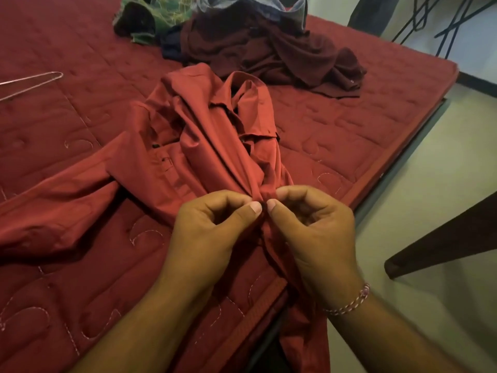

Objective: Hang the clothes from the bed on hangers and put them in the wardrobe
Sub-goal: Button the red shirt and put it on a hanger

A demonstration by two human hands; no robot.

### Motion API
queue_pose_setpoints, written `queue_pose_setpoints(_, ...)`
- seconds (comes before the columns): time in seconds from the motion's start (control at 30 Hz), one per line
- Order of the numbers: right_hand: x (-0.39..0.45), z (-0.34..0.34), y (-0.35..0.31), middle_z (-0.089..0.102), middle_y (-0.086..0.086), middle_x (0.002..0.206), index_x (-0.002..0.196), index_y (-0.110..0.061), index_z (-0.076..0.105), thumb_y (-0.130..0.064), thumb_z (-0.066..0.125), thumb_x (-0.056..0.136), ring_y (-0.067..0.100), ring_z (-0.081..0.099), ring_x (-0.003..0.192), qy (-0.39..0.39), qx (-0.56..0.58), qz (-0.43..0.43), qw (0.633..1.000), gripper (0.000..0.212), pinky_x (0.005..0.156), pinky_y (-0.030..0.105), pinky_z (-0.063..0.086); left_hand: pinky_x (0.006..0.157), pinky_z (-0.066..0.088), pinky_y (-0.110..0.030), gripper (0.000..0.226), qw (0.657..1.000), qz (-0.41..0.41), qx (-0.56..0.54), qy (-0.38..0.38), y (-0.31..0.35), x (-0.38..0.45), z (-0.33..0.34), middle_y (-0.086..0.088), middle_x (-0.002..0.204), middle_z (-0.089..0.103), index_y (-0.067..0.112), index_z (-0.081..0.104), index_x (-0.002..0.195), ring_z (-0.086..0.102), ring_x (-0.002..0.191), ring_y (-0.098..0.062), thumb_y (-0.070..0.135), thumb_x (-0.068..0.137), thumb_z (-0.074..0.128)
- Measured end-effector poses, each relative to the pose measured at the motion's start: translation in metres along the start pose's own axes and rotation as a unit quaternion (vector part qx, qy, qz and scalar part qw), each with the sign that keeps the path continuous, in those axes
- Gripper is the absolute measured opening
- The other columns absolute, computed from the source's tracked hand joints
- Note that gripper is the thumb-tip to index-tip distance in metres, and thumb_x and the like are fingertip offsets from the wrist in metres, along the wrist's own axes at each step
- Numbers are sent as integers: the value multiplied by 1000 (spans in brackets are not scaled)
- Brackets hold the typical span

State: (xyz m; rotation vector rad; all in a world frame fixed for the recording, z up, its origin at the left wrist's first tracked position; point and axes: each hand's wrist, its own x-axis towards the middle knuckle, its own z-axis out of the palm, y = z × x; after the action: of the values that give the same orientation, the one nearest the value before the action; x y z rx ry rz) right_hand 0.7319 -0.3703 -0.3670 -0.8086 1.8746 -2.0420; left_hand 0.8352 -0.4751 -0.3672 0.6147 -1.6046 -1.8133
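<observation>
Red quilted bed (336,125) under rumpled red shirt (215,135), pale floor (430,197) alongside

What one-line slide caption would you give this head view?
Both hands, left hand and right hand, pinch the red shirt on the bed; a wire hanger lies nearby.

Crumpled red shirt (209,146) on bed (80,84)

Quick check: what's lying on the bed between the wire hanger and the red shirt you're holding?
Nothing: in the head view, only bare quilted mattress lies between the wire hanger and the red shirt. Both hands, left and right, pinch the shirt's front.
</observation>
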Motion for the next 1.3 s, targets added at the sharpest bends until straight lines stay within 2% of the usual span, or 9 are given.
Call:
queue_pose_setpoints(0.13,-4,-1,3,78,0,83,91,-8,77,8,76,85,7,72,75,-19,3,-24,1000,17,70,19,56,58,48,-13,7,1000,6,-10,-3,0,-3,-2,9,62,67,6,75,82,59,57,2,6,89,73)
queue_pose_setpoints(0.37,-7,-7,5,78,4,85,92,-8,76,5,76,84,10,72,78,-38,16,-30,999,15,72,21,57,65,55,-27,9,999,29,35,25,-3,-6,-1,-6,74,75,13,77,79,66,67,-11,12,88,78)
queue_pose_setpoints(0.47,-6,-10,5,75,-4,77,93,-11,78,10,66,92,3,66,69,-53,5,-21,998,24,65,17,52,64,54,-31,9,998,22,45,36,-2,-7,0,-10,76,75,13,77,80,64,67,-13,13,89,78)
queue_pose_setpoints(0.57,-6,-11,4,73,-3,72,93,-5,77,15,55,95,3,65,62,-53,45,24,997,30,57,14,49,60,52,-31,9,998,14,43,37,0,-8,1,-10,72,74,12,77,80,61,63,-15,15,89,78)
queue_pose_setpoints(0.67,-3,-13,3,73,0,76,95,-4,77,10,64,92,5,62,63,-76,58,25,995,19,59,16,48,49,43,-19,9,999,-9,13,34,3,-8,2,-1,59,65,8,76,80,52,52,-7,12,88,79)
queue_pose_setpoints(0.83,0,-15,0,77,8,90,95,-10,78,-10,76,79,15,71,79,-116,85,22,989,15,70,21,57,51,46,-20,8,998,-31,-32,35,4,-8,3,-3,62,68,7,75,79,56,54,-10,8,86,78)
queue_pose_setpoints(1.03,-2,-13,0,75,4,83,101,-1,76,3,77,83,3,62,61,-119,41,0,992,18,58,13,49,50,44,-16,13,998,-43,-27,28,1,-7,3,8,53,62,6,74,78,52,48,-1,3,90,74)
queue_pose_setpoints(1.2,-6,-11,1,73,14,86,104,-8,78,3,77,87,22,61,64,-118,-31,-42,992,20,62,34,51,49,41,-13,15,999,-40,-13,32,1,-7,4,12,50,58,4,73,77,48,45,3,-1,92,70)
queue_pose_setpoints(1.3,-7,-8,1,73,4,80,101,-11,79,4,77,86,14,64,61,-96,-70,-68,991,21,57,24,52,48,37,-16,22,998,-27,6,53,-2,-7,5,9,52,56,11,76,71,45,48,-1,4,92,71)
